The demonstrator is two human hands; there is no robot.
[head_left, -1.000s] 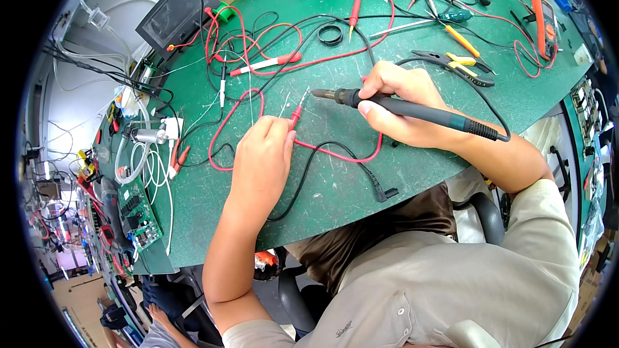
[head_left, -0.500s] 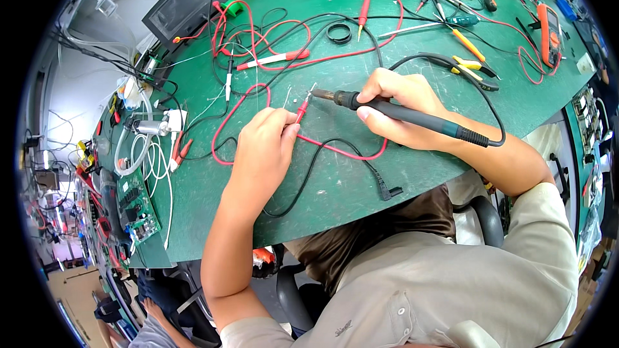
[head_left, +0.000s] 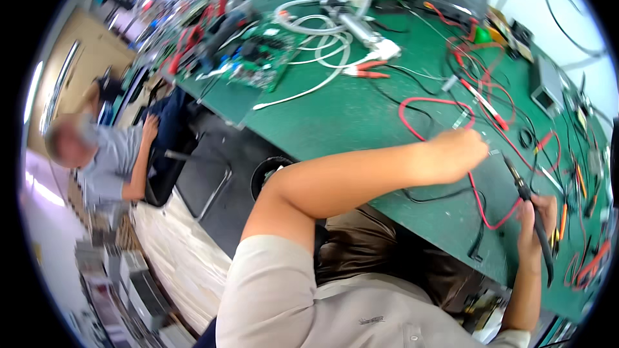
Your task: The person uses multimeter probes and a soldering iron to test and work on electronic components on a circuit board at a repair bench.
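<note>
My left hand (head_left: 453, 156) is closed over the green bench, smeared by motion. A red test lead (head_left: 431, 99) loops beside it and runs out below it; the fingers cover the part they grip. A small silvery end shows just past the fingertips. Held like a pen in my right hand (head_left: 543, 216) is a black soldering iron (head_left: 521, 185). Its metal tip points up and left toward that silvery end, with a small gap between them. Near the bench's front edge lies a black cable with an angled plug (head_left: 476, 251).
A green circuit board (head_left: 267, 58), white tubing (head_left: 342, 64) and red clips (head_left: 373, 69) lie left on the bench. Tangled leads, a black ring (head_left: 527, 137) and hand tools crowd the right. A seated person (head_left: 106, 161) is at far left, beyond a dark bin (head_left: 263, 171).
My view has swung left, bringing the seated person and floor into sight. The iron's tip has drawn slightly away from the lead's end. Both hands keep their hold.
</note>
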